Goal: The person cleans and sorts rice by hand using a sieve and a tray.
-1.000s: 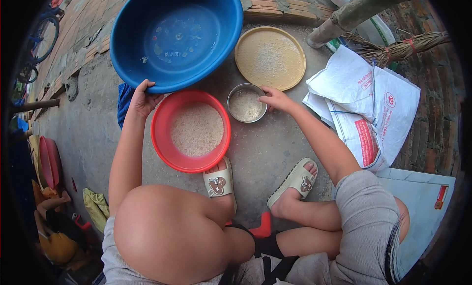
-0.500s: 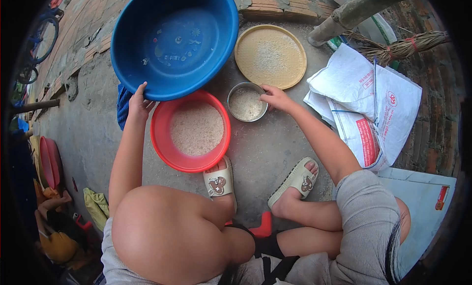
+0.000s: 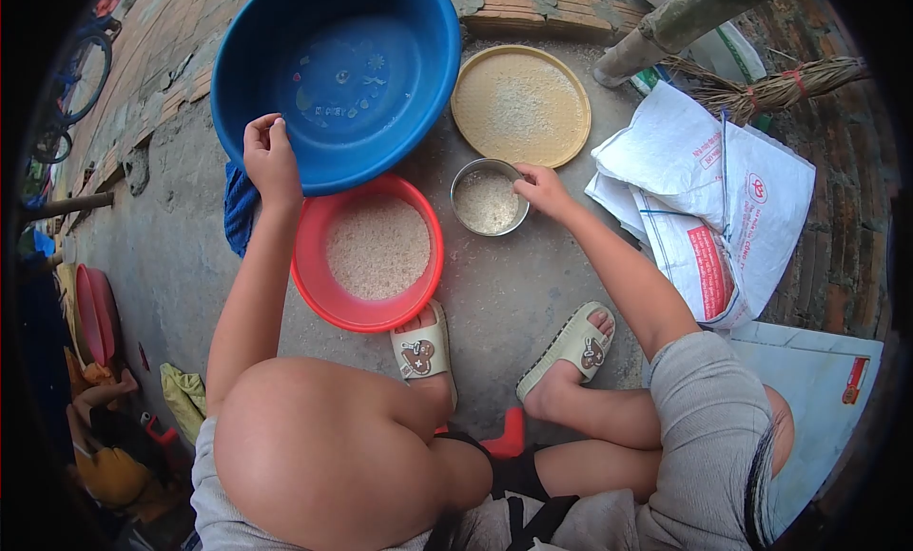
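Over the concrete ground before your feet, your right hand (image 3: 547, 192) had the metal bowl (image 3: 488, 198) by the side of its rim nearest that hand, the thumb and fingers closed on the wall. A layer of pale grains lay in the bowl, which was between the red basin (image 3: 369, 315) and your right hand, just below the round yellow tray (image 3: 521, 105). That tray bore a thin scatter of whitish grains, thickest toward its middle.

Your left hand (image 3: 272, 156) was raised over the near edge of the big blue basin (image 3: 380, 85), its thumb and fingertips pressed together; you could not tell from the view whether they pinched anything small. The blue basin showed stickers or marks on its bottom, and a blue cloth (image 3: 240, 209) lay beside its lower left edge. Close to your left sandal (image 3: 420, 354), the red basin held a broad bed of pale grains.

White sacks (image 3: 704, 190) with red print were folded on the ground to your right, near a bundle of dry stalks (image 3: 799, 85) and a slanting post (image 3: 656, 42). Off to your far left, another person (image 3: 114, 456) in yellow was partly in view.
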Demonstrator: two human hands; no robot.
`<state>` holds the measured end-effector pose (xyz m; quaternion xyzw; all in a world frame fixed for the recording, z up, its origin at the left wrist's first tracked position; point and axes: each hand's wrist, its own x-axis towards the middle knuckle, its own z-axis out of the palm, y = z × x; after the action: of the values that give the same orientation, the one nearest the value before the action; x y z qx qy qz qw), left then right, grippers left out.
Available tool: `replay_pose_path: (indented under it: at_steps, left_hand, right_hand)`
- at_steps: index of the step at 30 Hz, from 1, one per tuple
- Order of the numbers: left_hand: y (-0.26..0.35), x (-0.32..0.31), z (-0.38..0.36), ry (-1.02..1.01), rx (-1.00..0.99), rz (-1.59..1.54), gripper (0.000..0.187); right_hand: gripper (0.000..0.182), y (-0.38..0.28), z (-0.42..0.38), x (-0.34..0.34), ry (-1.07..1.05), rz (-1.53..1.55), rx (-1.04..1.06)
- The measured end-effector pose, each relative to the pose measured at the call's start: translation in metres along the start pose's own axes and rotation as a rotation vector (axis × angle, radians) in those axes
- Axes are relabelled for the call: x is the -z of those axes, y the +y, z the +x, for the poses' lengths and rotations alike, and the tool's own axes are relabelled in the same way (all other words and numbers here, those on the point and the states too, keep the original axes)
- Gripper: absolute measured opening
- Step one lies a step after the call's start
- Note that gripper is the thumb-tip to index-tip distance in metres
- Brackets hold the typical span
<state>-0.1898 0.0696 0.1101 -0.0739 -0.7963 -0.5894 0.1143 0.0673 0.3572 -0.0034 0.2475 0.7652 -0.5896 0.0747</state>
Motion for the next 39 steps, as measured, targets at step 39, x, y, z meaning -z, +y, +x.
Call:
replay_pose_path:
  at_steps: [39]
  left_hand:
    - [-0.008,0.071,-0.075,-0.588,-0.915,0.183,0.059]
  right_hand:
    - [0.026,0.0,0.031,-0.01,1.001,0.775,-0.477]
